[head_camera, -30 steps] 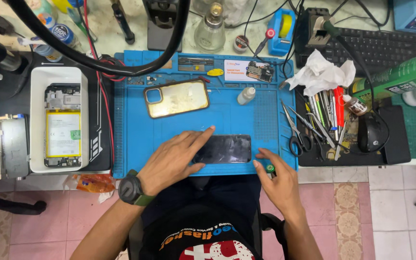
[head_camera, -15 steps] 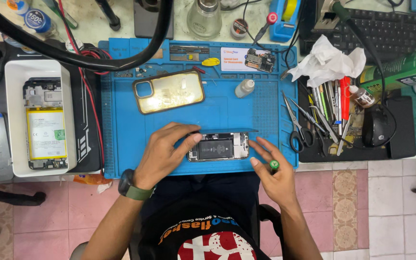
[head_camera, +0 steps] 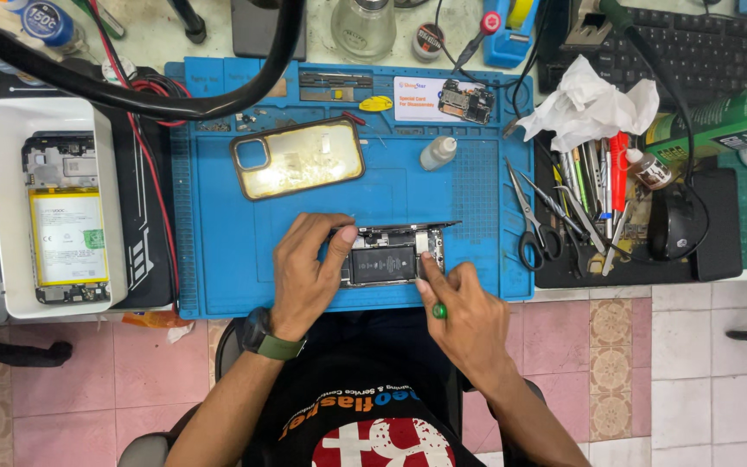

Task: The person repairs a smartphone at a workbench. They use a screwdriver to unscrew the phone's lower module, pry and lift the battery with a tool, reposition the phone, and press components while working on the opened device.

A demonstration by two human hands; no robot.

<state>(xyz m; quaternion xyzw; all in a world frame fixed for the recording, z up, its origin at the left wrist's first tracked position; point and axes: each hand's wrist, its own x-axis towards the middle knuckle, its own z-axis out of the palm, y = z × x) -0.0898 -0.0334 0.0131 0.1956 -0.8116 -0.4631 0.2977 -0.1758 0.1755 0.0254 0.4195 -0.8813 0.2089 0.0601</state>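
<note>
The left hand (head_camera: 304, 277) covers the left end of the opened phone (head_camera: 388, 259) on the blue mat (head_camera: 218, 259). The right hand (head_camera: 469, 316) hides most of the green-tipped tool (head_camera: 438, 310), so its kind cannot be told. Above the mat, the glass bottle (head_camera: 363, 24) and keyboard (head_camera: 693, 52) are cut off by the top edge. The parts inside the phone are too small to tell apart.

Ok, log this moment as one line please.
left hand: steadies opened phone | right hand: green-handled tool at phone's edge | surface: blue mat
</note>
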